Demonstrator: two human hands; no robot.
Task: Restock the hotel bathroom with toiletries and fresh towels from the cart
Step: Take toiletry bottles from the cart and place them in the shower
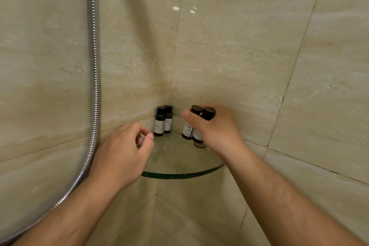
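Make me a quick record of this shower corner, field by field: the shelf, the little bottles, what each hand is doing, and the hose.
Shelf: clear glass quarter-round corner shelf, set between beige tiled walls
Left pair: two small dark bottles with black caps and white labels, upright, side by side near the corner
Right pair: two matching bottles, slightly tilted, bases at the glass
Right hand: grips the right pair
Left hand: loosely curled, holds nothing, at the shelf's left edge
Hose: ribbed metal shower hose, along the left wall
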